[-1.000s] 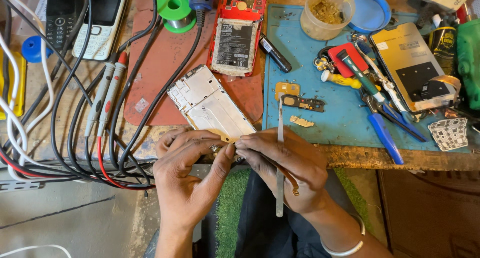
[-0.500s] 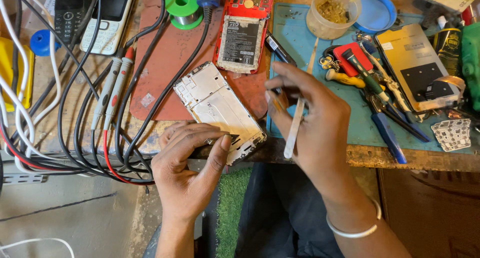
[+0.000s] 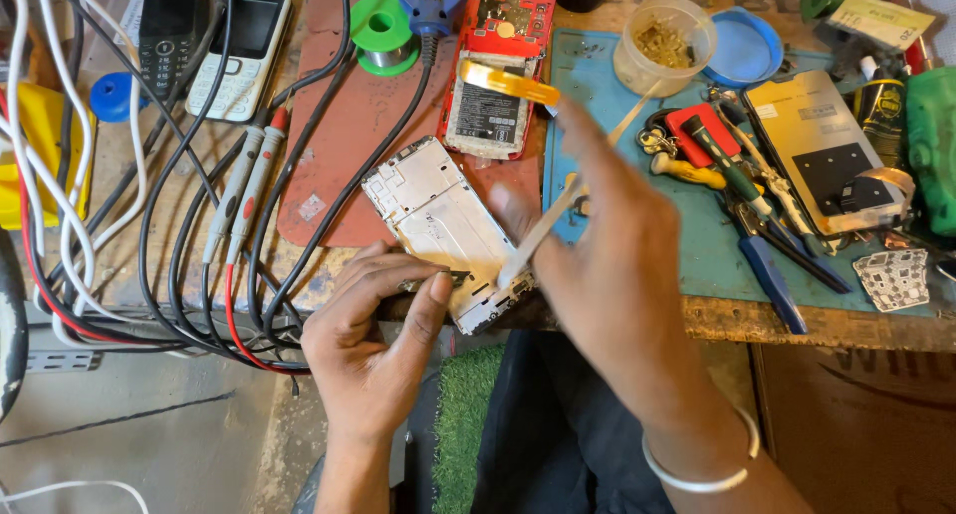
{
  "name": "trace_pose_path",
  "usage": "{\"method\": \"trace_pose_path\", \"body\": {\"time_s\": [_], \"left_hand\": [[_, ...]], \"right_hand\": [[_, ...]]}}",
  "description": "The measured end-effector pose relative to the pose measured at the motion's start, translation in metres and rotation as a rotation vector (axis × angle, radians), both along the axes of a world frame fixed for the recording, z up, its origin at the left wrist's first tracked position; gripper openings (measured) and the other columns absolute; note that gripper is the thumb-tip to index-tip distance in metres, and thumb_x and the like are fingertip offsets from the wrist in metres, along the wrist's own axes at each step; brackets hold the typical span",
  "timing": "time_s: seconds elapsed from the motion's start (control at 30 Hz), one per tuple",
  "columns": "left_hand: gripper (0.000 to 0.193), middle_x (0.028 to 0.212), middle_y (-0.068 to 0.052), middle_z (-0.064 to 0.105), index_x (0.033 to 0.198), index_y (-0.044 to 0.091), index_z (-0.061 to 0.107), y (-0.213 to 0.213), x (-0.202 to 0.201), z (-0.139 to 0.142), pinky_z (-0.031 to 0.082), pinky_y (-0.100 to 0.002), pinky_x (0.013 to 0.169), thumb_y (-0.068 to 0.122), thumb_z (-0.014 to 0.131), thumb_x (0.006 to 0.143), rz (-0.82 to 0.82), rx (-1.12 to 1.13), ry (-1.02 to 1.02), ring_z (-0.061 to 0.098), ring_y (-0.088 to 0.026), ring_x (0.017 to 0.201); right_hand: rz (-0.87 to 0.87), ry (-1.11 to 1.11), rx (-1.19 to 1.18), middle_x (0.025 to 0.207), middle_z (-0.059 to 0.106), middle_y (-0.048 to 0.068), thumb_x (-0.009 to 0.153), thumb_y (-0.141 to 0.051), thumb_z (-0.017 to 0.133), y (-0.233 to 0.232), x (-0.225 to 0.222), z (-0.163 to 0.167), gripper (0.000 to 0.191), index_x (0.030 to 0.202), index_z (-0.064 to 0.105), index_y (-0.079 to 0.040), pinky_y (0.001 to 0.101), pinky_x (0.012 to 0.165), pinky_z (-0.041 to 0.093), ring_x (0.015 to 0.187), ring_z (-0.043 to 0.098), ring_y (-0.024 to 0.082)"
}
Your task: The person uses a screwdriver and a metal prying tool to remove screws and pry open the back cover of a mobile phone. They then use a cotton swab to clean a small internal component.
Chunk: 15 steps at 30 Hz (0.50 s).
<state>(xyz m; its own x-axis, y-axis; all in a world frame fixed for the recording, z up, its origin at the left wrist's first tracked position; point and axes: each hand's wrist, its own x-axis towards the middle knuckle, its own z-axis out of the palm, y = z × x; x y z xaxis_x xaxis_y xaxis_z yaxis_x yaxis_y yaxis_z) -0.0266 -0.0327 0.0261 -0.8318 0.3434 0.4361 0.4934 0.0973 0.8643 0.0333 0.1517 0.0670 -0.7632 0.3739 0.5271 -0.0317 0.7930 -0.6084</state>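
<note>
Hands meet mid-frame — left hand (image 3: 383, 340) pinches the white phone frame (image 3: 443, 225), right hand (image 3: 607, 265) grips a thin pale tool (image 3: 543, 237) and a yellow-tipped piece (image 3: 508, 82). Yellowish rectangular label (image 3: 882, 19) lies upper right on the tabletop (image 3: 329, 155).

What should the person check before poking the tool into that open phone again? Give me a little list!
1. Left hand steadies the white phone frame: ok, its thumb presses the frame's near end.
2. Right hand has a firm grip on the thin pale tool: cannot tell, the hand is blurred.
3. Tool tip on the right spot: cannot tell, it sits near the frame's lower edge, too small to see.
4. Frame fully on the bench: not ok, its near end overhangs the bench edge.
5. Black and red cables away from the frame: ok, they lie to its left.
</note>
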Motion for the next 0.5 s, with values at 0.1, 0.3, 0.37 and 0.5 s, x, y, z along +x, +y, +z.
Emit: {"method": "trace_pose_path", "body": {"time_s": [0.1,0.3,0.37,0.5], "left_hand": [[0.010,0.098,-0.008,0.075,0.103,-0.001,0.073,-0.002,0.002,-0.008,0.045,-0.043,0.120,0.007,0.074,0.096,0.007,0.145,-0.097,0.071,-0.016,0.098],[0.010,0.097,-0.005,0.070,0.110,-0.003,0.069,-0.008,-0.002,-0.024,0.042,-0.042,0.129,0.003,0.070,0.102,0.081,0.338,-0.166,0.066,-0.010,0.096],[0.008,0.089,-0.003,0.069,0.109,-0.003,0.068,-0.010,-0.004,-0.027,0.043,-0.041,0.130,0.002,0.070,0.103,0.094,0.333,-0.176,0.064,-0.008,0.088],[0.010,0.093,-0.003,0.069,0.109,-0.003,0.068,-0.011,-0.004,-0.030,0.041,-0.043,0.129,0.003,0.070,0.101,0.091,0.339,-0.168,0.064,-0.009,0.094]], "right_hand": [[0.078,-0.149,-0.002,0.133,0.063,0.032,0.087,-0.032,0.084,-0.027,0.018,-0.010,0.081,0.145,0.046,0.009,0.0477,0.102,0.051,0.122,0.063,0.043],[0.124,-0.161,0.086,0.138,0.053,0.034,0.081,-0.036,0.086,-0.048,0.016,-0.021,0.097,0.148,0.032,0.009,0.0569,0.108,0.039,0.128,0.050,0.052],[0.106,-0.145,0.117,0.139,0.052,0.034,0.081,-0.032,0.086,-0.050,0.014,-0.023,0.096,0.148,0.031,0.009,0.0579,0.111,0.036,0.130,0.049,0.052],[0.120,-0.102,0.070,0.144,0.052,0.033,0.077,-0.020,0.085,-0.048,0.014,-0.025,0.095,0.151,0.031,0.007,0.0555,0.114,0.037,0.133,0.050,0.050]]}}
